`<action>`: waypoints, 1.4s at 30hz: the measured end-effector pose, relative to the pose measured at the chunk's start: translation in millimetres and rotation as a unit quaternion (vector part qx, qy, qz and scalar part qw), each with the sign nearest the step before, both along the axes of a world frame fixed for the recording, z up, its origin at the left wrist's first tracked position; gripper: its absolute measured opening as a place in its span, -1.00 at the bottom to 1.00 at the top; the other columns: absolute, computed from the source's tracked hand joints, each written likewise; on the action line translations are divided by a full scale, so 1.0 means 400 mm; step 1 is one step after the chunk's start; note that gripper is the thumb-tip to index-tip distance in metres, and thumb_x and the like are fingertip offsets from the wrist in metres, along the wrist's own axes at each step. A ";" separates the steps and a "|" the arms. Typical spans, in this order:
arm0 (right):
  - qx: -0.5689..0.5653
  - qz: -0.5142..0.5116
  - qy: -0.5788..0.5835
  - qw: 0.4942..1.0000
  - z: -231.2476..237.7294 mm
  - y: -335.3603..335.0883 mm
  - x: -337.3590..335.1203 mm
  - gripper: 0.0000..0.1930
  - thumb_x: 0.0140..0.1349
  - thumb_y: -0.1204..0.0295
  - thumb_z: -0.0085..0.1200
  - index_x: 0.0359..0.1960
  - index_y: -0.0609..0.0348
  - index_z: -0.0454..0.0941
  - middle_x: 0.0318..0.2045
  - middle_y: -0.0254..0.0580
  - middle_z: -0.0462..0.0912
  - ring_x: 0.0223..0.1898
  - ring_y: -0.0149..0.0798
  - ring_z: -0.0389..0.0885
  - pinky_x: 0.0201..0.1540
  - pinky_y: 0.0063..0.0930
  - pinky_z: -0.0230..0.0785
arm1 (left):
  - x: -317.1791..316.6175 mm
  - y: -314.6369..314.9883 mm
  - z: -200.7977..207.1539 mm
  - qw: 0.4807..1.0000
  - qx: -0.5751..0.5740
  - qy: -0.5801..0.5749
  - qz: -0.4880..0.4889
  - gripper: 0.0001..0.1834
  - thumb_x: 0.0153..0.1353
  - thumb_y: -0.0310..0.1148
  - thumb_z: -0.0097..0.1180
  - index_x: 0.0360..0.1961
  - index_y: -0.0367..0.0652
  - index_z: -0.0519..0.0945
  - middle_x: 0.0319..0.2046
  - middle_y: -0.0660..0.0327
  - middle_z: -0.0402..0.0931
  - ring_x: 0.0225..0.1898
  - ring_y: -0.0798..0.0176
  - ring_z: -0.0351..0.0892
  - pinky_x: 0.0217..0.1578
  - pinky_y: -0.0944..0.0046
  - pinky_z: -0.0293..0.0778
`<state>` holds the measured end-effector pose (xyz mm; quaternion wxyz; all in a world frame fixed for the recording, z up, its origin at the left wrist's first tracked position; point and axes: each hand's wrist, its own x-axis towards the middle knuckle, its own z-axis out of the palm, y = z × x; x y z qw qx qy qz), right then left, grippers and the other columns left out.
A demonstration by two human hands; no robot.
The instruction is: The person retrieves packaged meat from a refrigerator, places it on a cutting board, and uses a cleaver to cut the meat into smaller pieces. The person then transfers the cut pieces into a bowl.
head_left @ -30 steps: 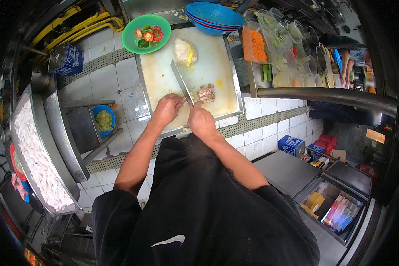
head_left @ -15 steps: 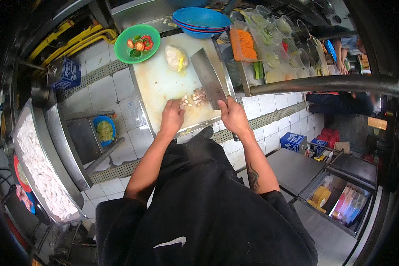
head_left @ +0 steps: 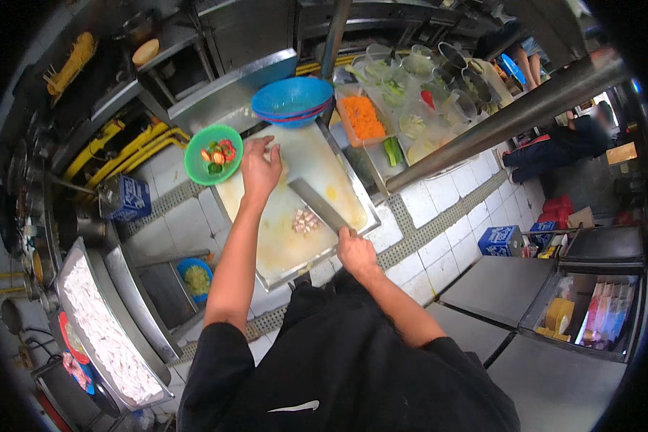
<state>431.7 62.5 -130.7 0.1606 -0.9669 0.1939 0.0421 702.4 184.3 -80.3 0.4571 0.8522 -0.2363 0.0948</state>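
Note:
My right hand (head_left: pixel 356 252) grips a wide-bladed cleaver (head_left: pixel 318 205), its blade slanting across the right half of the white cutting board (head_left: pixel 273 255). Left of the blade lies a small heap of diced pinkish-brown pieces (head_left: pixel 305 222). My left hand (head_left: pixel 261 169) reaches over the board's far left part, thumb apart from stretched fingers, and nothing shows in it. Close beside it is a green bowl (head_left: pixel 214 173) with cut red and green peppers (head_left: pixel 218 153). A yellow scrap (head_left: pixel 331 193) sticks to the board right of the blade. What lies under my left hand is hidden.
Stacked blue baskets (head_left: pixel 291 97) stand at the board's far edge. An orange tub of shredded carrot (head_left: pixel 363 119) and several vegetable containers sit behind a metal rail (head_left: pixel 482 126). A long tray of white strips (head_left: pixel 108 331) is at left. Another person (head_left: pixel 569 147) stands far right.
My left hand has moved from the diced pieces to the board's far left. The pale lump with yellow bits is no longer visible. The cleaver has turned leftward, and the view has shifted.

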 end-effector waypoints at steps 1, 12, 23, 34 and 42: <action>0.002 0.003 0.003 1.000 -0.002 -0.003 -0.003 -0.89 0.27 0.46 -0.15 -0.24 0.21 0.37 -0.36 0.18 0.64 -0.43 0.21 0.69 -0.37 0.05 0.56 | 0.049 -0.031 0.001 0.997 0.027 -0.072 -0.008 -0.66 0.17 -0.49 0.23 0.00 -0.23 0.61 -0.02 -0.06 0.56 -0.05 0.00 0.61 -0.03 0.09 0.52; 0.050 0.012 0.043 0.998 0.037 -0.046 -0.001 -0.82 0.22 0.46 -0.11 -0.17 0.25 0.35 -0.29 0.22 0.66 -0.33 0.23 0.70 -0.25 0.06 0.56 | 0.278 -0.146 -0.008 0.950 0.217 -0.042 -0.222 -0.72 0.29 -0.44 -0.04 -0.02 -0.18 0.61 -0.17 -0.11 0.63 -0.06 -0.24 0.58 0.03 -0.16 0.43; 0.056 0.003 0.049 0.997 0.014 -0.045 -0.001 -0.83 0.24 0.43 -0.08 -0.19 0.22 0.36 -0.29 0.22 0.65 -0.35 0.26 0.68 -0.27 0.09 0.55 | 0.463 -0.048 0.132 0.946 -0.263 0.155 0.112 -0.74 0.41 -0.38 -0.07 -0.09 -0.33 0.57 -0.27 0.07 0.59 -0.27 0.08 0.58 -0.21 0.09 0.50; 0.093 -0.046 -0.071 0.992 0.082 -0.099 -0.098 -0.78 0.37 0.33 -0.02 -0.31 0.26 0.45 -0.40 0.23 0.65 -0.36 0.28 0.64 -0.27 0.09 0.49 | -0.136 0.342 0.087 0.979 0.005 -0.170 0.115 -0.95 0.21 -0.55 0.21 -0.31 -0.31 0.65 -0.36 -0.06 0.66 -0.34 0.06 0.70 -0.27 0.19 0.56; 0.301 -0.127 -0.086 0.941 -0.007 -0.161 -0.143 -0.61 0.43 0.22 0.02 -0.44 0.34 0.45 -0.65 0.07 0.56 -0.64 0.05 0.55 -0.49 -0.10 0.37 | -0.391 0.425 -0.190 0.966 0.192 -0.157 -0.075 -0.61 -0.01 -0.69 0.13 -0.10 -0.21 0.63 -0.12 0.07 0.62 0.08 0.07 0.58 0.29 -0.27 0.26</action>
